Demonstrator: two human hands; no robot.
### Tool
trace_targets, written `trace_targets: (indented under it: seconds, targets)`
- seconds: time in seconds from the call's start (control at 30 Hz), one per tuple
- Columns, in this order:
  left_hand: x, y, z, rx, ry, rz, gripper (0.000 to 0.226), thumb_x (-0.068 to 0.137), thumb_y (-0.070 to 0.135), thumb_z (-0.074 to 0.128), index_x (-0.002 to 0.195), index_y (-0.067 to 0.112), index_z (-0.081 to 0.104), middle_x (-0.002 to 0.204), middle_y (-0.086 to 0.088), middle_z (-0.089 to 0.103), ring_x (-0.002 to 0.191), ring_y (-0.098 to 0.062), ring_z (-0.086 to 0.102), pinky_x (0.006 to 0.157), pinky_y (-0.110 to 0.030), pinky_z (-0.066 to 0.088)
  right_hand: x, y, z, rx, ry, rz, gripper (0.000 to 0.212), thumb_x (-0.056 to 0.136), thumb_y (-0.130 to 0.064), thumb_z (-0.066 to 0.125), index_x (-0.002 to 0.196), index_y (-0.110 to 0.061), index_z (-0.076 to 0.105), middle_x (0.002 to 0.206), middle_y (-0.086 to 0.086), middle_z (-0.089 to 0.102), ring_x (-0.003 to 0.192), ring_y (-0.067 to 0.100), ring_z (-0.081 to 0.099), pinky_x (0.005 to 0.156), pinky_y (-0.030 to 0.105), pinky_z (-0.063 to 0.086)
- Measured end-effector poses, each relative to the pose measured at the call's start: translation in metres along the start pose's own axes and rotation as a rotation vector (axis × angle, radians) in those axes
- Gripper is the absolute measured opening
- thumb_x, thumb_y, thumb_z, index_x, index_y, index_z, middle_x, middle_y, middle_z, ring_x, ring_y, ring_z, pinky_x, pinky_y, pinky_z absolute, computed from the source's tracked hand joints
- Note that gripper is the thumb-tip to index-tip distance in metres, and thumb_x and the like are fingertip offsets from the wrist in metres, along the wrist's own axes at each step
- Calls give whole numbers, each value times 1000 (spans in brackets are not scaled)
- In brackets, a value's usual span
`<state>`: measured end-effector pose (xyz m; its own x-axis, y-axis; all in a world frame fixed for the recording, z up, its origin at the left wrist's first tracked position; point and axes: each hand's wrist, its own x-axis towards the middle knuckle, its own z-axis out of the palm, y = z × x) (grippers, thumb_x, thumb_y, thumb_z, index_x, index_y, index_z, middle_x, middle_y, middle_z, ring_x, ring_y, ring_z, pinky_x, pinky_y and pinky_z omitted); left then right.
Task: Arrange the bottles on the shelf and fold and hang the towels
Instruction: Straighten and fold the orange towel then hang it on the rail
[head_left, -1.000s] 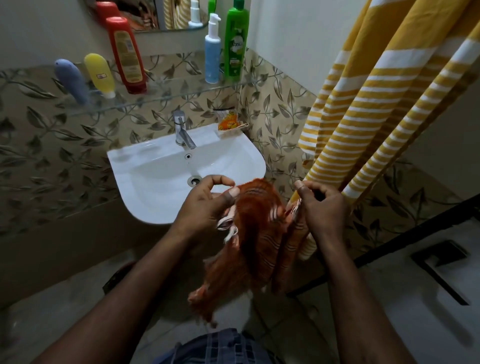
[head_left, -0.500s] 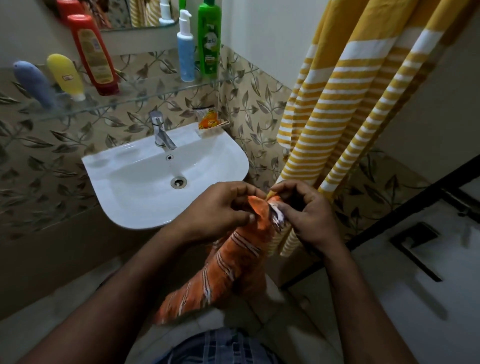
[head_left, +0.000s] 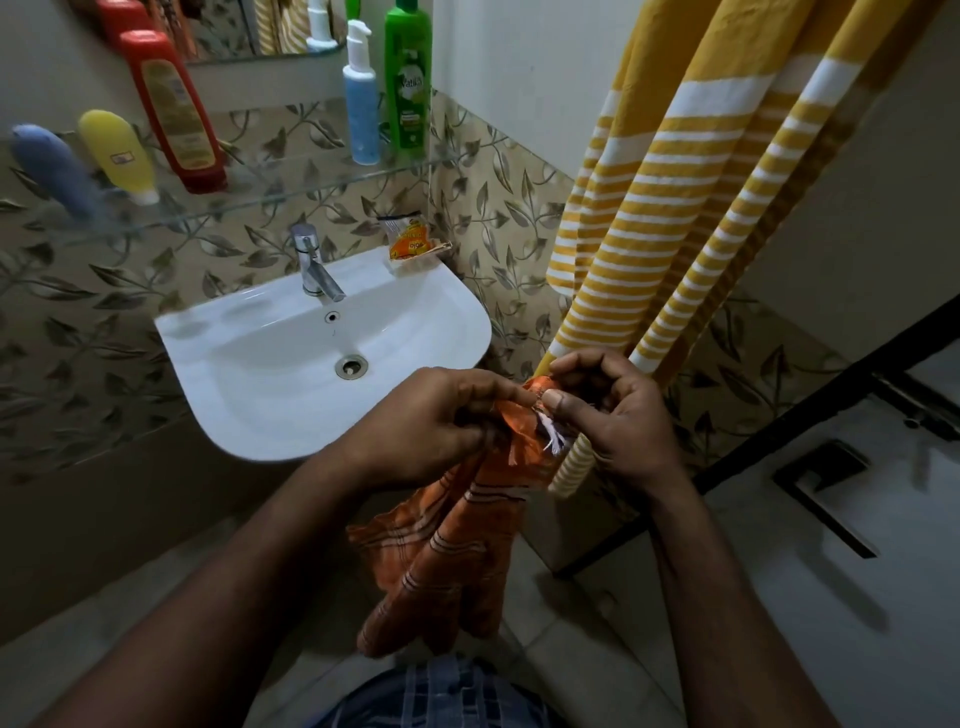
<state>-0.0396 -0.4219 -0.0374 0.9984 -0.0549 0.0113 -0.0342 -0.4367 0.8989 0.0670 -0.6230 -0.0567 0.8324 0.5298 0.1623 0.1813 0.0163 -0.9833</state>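
An orange striped towel (head_left: 447, 561) hangs bunched from both hands in front of the sink. My left hand (head_left: 436, 421) pinches its top edge, and my right hand (head_left: 613, 410) pinches the same edge right beside it, with white fringe showing between them. A yellow and white striped towel (head_left: 691, 197) hangs on the right, its lower end behind my right hand. On the glass shelf (head_left: 291, 187) stand a blue tube (head_left: 52, 166), a yellow tube (head_left: 119, 156), a red bottle (head_left: 174, 109), a light blue pump bottle (head_left: 361, 98) and a green bottle (head_left: 408, 78).
A white sink (head_left: 249, 374) with a chrome tap (head_left: 314, 267) juts from the leaf-patterned wall. An orange packet (head_left: 410, 241) lies on its back right corner. A mirror edge shows above the shelf. A dark-framed panel (head_left: 831, 499) stands at the right.
The hands have drawn together, bringing the towel's top corners side by side. The spread orange cloth has narrowed into a hanging bunch. The view has shifted a little.
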Motion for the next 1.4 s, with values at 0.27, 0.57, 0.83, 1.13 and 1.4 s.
trace_targets:
  seconds: [0.27,0.57,0.83,1.13,1.4]
  targets:
    - [7,-3,7,323,253,50,13,101,33,67,98,26,78,79,12,72,73,-7,67,64,-37,54,4,-4,6,-20,-21,-46,32,88,17,69,102,-12,68,92,-6,76,90,10,72,80,25,60]
    - [8,-8,17,-97,242,-2,20,96,42,70,91,24,78,84,2,74,81,-16,71,75,-50,57,3,-6,7,23,-3,-48,22,86,17,68,94,-3,63,82,-7,71,82,11,68,75,28,59]
    - [16,1,14,-142,205,-41,11,82,27,86,89,20,81,86,2,80,83,-17,77,77,-46,64,3,-12,3,90,-62,-3,28,84,17,73,91,-6,58,90,15,74,87,22,73,78,33,62]
    - [26,4,17,-120,242,-36,20,75,27,91,78,23,71,87,3,77,76,-12,74,63,-26,56,1,-20,-5,90,-112,43,30,84,24,65,90,-4,57,87,9,78,87,20,75,76,29,61]
    - [30,6,17,-14,270,-9,23,75,33,91,79,21,72,83,3,77,74,-15,73,66,-46,61,1,-24,-4,152,-78,56,29,86,24,64,90,-3,55,87,12,79,85,22,76,72,29,61]
